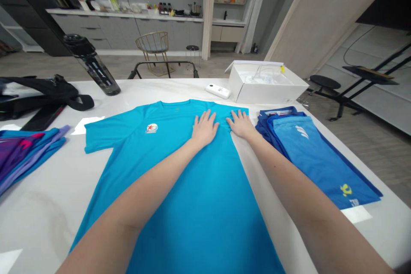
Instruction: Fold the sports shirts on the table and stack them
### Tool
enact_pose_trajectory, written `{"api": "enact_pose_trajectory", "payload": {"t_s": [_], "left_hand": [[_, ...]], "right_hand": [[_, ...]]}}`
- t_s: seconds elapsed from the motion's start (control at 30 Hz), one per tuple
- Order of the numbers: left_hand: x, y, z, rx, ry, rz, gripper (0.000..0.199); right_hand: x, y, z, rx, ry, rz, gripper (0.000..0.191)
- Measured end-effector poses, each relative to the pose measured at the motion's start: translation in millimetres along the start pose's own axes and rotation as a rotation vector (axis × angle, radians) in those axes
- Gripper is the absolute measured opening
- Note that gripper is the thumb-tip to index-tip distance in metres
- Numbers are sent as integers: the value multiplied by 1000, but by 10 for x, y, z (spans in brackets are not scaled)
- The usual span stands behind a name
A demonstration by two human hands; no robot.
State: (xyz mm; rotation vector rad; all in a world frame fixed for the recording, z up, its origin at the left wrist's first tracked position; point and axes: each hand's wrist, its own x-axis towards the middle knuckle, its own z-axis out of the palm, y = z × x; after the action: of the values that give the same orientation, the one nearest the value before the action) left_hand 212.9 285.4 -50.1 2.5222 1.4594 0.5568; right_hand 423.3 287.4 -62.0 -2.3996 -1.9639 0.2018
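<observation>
A turquoise T-shirt (180,180) lies spread on the white table (38,205), collar at the far side, a small round logo on its chest. Its left-hand sleeve is stretched out flat; the right-hand sleeve is partly covered by my fingers. My left hand (204,129) rests flat on the shirt's upper chest, fingers apart. Flat on the right-hand sleeve and shoulder lies my right hand (240,124), its fingers spread too. Neither hand grips the cloth. The shirt's bottom hem is out of view.
Folded blue garments (308,150) lie to the right, purple and blue ones (28,154) to the left. Along the far edge are a white open box (266,90), a small white device (218,90) and a dark bottle (96,68). A black bag (41,92) sits far left.
</observation>
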Motion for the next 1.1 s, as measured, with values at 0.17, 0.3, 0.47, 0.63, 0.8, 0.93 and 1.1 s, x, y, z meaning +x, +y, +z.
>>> {"api": "enact_pose_trajectory", "payload": {"t_s": [0.17,0.3,0.47,0.63,0.8,0.93,1.1], "left_hand": [[-55,-803,-304,145,-37,-244,65],[-225,-1414,-578,179,-44,-466,68],[-529,-1829,-757,209,-68,-604,71],[-719,-1974,-808,202,-81,-519,69],[-792,-2112,-936,189,-81,-560,71],[-754,-2264,-1017,155,-127,-588,73],[-610,-2305,-1012,164,-88,-598,75]], "right_hand": [[127,-105,-157,-22,-68,90,84],[153,-517,-245,20,82,-20,68],[-51,-1289,-104,99,127,-87,66],[-159,-1837,93,96,92,-186,68],[-19,-2036,146,127,-4,-179,74],[147,-2054,126,95,-49,-179,76],[304,-2049,81,96,-11,-185,76]]}}
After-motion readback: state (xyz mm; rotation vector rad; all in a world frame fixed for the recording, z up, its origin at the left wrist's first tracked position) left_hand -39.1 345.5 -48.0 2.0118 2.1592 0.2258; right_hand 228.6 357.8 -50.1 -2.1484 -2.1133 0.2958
